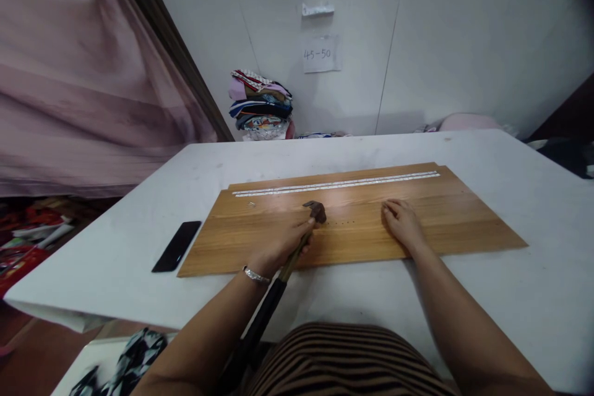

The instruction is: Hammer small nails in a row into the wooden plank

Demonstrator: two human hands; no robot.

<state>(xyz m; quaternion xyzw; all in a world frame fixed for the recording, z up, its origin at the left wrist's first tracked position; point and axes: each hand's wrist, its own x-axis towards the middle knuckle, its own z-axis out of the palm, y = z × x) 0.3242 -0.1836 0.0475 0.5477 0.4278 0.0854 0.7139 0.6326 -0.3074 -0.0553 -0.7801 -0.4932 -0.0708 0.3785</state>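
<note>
My left hand (284, 244) is wrapped round the shaft of a claw hammer (317, 211), close below its head. The hammer's black grip runs back toward my body, and its head is over the middle of a wooden board (278, 219). My right hand (403, 220) rests on the board to the right, fingers curled and thumb against them; whatever they pinch, if anything, is too small to make out. Between the hands runs a short row of small dark dots (342, 223). A few small nail-like pieces (251, 203) lie on the board's left part.
Two white marked strips (334, 185) lie along the board's far side. A black phone (177, 246) sits left of the board on the white table (125, 263). Folded clothes (262, 105) are stacked behind the table. A pink curtain (93, 62) hangs at left.
</note>
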